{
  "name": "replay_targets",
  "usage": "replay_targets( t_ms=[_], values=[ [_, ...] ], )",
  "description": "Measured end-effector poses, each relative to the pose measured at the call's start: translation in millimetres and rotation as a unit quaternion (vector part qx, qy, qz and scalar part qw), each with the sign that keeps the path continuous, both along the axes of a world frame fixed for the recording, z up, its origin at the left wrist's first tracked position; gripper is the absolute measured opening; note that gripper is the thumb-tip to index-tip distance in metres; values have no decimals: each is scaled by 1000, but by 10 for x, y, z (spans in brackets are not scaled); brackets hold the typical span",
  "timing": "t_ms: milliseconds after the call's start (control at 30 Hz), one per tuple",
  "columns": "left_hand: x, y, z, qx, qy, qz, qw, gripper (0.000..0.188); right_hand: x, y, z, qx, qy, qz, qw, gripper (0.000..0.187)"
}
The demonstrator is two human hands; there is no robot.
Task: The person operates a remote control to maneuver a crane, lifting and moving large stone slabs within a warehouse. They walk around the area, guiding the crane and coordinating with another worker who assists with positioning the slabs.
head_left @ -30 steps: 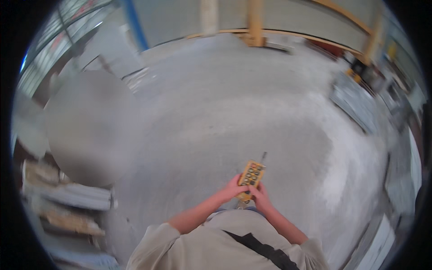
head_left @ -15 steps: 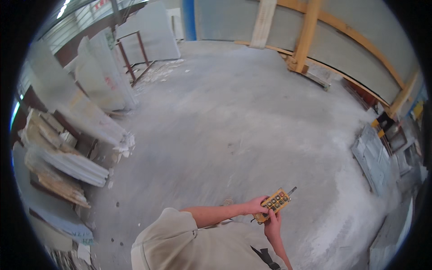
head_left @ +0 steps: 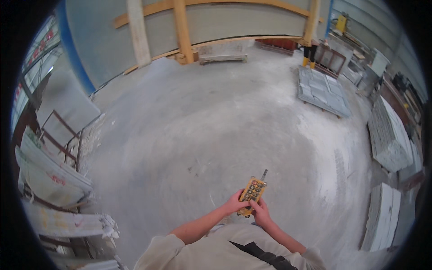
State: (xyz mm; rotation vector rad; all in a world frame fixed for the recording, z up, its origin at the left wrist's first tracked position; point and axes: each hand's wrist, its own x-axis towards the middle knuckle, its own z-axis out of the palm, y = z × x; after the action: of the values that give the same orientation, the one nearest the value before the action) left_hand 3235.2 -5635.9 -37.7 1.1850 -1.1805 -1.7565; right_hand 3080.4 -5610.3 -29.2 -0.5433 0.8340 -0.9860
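Note:
A yellow crane remote control (head_left: 252,192) with rows of dark round buttons, a red one near its top, and a stubby dark antenna is held in front of my body. My left hand (head_left: 235,203) grips its left side, fingers closed around the casing. At the lower right edge, my right hand (head_left: 261,210) is closed on it too, with the thumb over the lower buttons. The fingers behind the casing are hidden. Below my hands, a black strap (head_left: 263,255) crosses my beige shirt.
Stone slabs (head_left: 54,180) lean on racks along the left, beside a rusty metal frame (head_left: 63,135). Stacked grey slabs (head_left: 321,92) lie at the right, with more slabs (head_left: 389,135) beyond. Yellow beams (head_left: 182,31) front a large grey panel. A person in yellow boots (head_left: 308,62) stands far right.
My view has swung to the right, so the yellow beams and panel now sit further left and more of the right side shows. Both hands still hold the remote control.

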Motion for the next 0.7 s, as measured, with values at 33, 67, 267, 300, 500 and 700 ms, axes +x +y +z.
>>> replay_targets(
  t_ms=[33,67,267,300,500,700],
  values=[
    [-32,11,-28,8,15,0,1000,65,-28,12,-68,4,1,-3,1000,38],
    [-50,18,-32,17,31,0,999,65,-35,18,-97,2,1,-4,1000,38],
    [-148,-14,-390,-28,8,16,999,64,-142,-39,-427,-22,-2,6,1000,40],
    [-163,-26,-475,-27,12,17,999,64,-166,-50,-439,-20,-2,9,1000,40],
    [-336,-123,-731,-43,-6,37,998,62,-336,-238,-760,-51,-5,42,998,40],
    [-585,22,-936,-69,-12,89,994,59,-550,-224,-1079,-81,-7,66,995,42]
  ],
)
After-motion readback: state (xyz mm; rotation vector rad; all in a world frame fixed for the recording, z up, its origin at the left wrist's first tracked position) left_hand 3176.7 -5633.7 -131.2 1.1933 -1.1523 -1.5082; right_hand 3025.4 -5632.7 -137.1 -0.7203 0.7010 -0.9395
